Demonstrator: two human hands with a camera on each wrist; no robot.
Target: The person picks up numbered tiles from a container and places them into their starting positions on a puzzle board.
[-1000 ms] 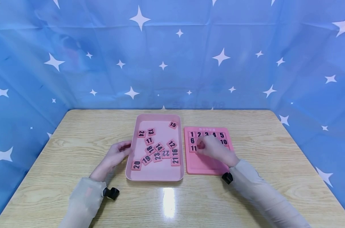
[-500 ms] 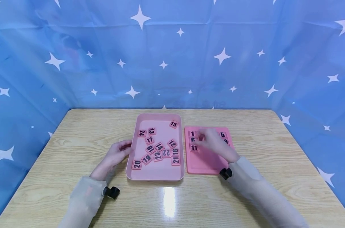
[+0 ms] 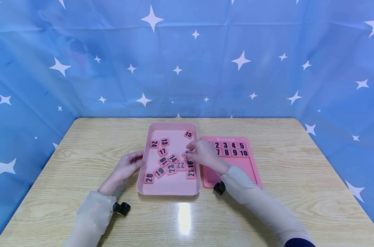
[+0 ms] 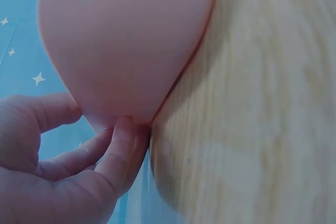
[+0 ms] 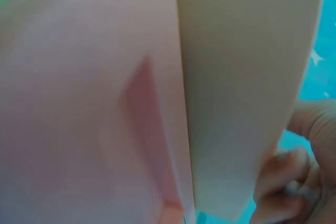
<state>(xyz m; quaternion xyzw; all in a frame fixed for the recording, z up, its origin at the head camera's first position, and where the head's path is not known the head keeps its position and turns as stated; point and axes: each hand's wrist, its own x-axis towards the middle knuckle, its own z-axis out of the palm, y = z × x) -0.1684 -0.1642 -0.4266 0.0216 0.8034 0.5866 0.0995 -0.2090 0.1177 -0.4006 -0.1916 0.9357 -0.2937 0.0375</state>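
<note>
On the table stands a shallow pink tray [image 3: 174, 186] with several numbered tiles [image 3: 171, 168] scattered in it. My left hand [image 3: 125, 166] holds the tray's left side; in the left wrist view its curled fingers [image 4: 122, 145] grip the tray wall [image 4: 131, 51]. Over the tray's right rim reaches my right hand [image 3: 205, 154], its fingertips right at a tile [image 3: 185, 156] that it partly covers. The right wrist view has those fingertips hidden behind the tray wall [image 5: 247, 77], so I cannot tell whether they pinch the tile.
Right of the tray lies a pink number board [image 3: 244, 164], partly under my right forearm. Its top rows hold tiles [image 3: 234, 149] in order, up to 10. A tile numbered 15 [image 3: 188, 134] lies apart near the tray's far right corner. A blue star-patterned cloth [image 3: 187, 68] rises behind the table.
My right hand has lifted off the number board and moved left to the tray's right side, uncovering tiles in the board's upper rows. My left hand stays at the tray.
</note>
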